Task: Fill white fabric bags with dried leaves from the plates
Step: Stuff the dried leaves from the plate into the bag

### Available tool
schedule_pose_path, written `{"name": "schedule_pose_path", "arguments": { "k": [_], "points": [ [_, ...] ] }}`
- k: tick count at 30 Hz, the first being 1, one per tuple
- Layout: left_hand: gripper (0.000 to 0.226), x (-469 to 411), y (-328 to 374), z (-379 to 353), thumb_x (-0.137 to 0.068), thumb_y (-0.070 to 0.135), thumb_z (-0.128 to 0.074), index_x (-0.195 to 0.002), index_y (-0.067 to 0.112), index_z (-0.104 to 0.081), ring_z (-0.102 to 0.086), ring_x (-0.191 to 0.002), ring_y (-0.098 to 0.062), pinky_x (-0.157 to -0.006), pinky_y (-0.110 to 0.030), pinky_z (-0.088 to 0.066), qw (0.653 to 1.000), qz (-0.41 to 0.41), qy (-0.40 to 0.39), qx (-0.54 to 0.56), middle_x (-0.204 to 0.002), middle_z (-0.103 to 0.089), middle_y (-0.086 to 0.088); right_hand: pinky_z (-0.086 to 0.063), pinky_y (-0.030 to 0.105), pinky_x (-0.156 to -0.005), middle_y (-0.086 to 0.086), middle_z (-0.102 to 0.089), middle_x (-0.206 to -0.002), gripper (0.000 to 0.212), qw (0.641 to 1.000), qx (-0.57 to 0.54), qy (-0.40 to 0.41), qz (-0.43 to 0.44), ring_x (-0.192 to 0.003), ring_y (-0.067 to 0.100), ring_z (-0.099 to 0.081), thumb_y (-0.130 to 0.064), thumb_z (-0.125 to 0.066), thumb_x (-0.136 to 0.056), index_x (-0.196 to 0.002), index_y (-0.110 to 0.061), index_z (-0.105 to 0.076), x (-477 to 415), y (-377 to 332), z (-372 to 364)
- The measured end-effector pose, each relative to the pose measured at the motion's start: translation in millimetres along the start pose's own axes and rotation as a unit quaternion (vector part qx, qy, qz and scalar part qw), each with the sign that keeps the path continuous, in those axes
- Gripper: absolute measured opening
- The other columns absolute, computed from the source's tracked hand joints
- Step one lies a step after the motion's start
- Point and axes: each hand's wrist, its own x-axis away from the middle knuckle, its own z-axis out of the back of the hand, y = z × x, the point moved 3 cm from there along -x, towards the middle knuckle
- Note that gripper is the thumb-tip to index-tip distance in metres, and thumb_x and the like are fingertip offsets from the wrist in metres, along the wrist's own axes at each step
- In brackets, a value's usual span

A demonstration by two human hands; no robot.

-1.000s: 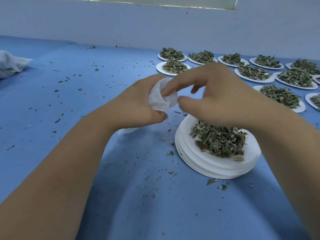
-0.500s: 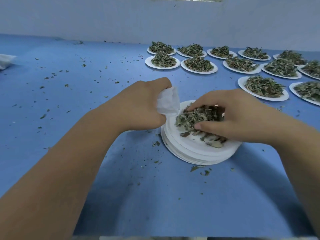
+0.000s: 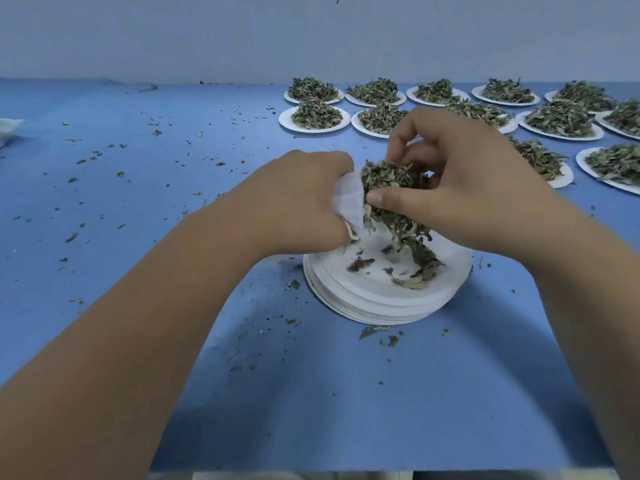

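Left hand (image 3: pixel 304 202): the bag (image 3: pixel 348 199) is gripped at centre frame, its mouth turned right.
Right hand (image 3: pixel 467 188): a clump of leaves (image 3: pixel 388 178) is pinched at the bag mouth, above the stack (image 3: pixel 374 299).
Risk: leaves may be spilled on the table (image 3: pixel 173 202), as the clump looks wider than the mouth and strands hang loose.
Count: one bag held; one stack; about twelve loaded plates (image 3: pixel 315 119), upper right.

Likely a packing workshop: rows of leaf-heaped plates (image 3: pixel 313 129).
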Motion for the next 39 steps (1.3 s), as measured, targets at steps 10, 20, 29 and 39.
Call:
{"name": "schedule_pose_path", "arguments": {
  "k": [10,20,29,39],
  "points": [
    [0.032,-9,17,-11,-0.077,0.017,-0.066,-0.073,0.028,-0.037,-0.040,-0.060,-0.009,-0.049,-0.027,-0.023,1.000,-0.003,0.001,0.011,-0.070,-0.042,0.006,-0.044,0.006,-0.072,-0.018,-0.074,-0.093,0.011,0.997,-0.068,-0.020,-0.016,-0.078,-0.011,-0.063,-0.026,-0.081,-0.082,-0.086,-0.036,-0.077,6,5,-8],
    [0.040,-17,21,-19,-0.072,0.009,-0.069,-0.083,0.031,-0.038,-0.049,-0.069,0.011,-0.047,-0.015,-0.035,0.999,-0.039,-0.026,0.028,-0.072,-0.050,0.011,-0.051,0.011,-0.066,-0.013,-0.074,-0.092,0.032,0.992,-0.122,-0.003,-0.035,-0.076,0.002,-0.074,-0.001,-0.075,-0.074,-0.091,-0.023,-0.057,6,6,-11],
    [0.056,-18,16,-11,-0.066,0.005,-0.065,-0.103,0.036,-0.036,-0.050,-0.061,-0.005,-0.042,-0.020,-0.032,0.996,-0.061,-0.023,0.067,-0.073,-0.059,0.002,-0.040,0.005,-0.069,-0.011,-0.073,-0.083,0.017,0.993,-0.117,0.032,0.008,-0.081,-0.008,-0.067,-0.014,-0.080,-0.080,-0.079,-0.021,-0.065,6,4,-17],
    [0.063,-22,17,-9,-0.068,-0.001,-0.062,-0.106,0.039,-0.033,-0.040,-0.051,-0.011,-0.040,-0.023,-0.028,0.997,-0.047,-0.027,0.060,-0.075,-0.053,-0.004,-0.062,0.031,-0.080,0.008,-0.072,-0.095,0.024,0.970,-0.244,-0.010,0.001,-0.083,0.017,-0.074,0.008,-0.080,-0.078,-0.093,-0.005,-0.067,4,13,-16]
  ]
}}
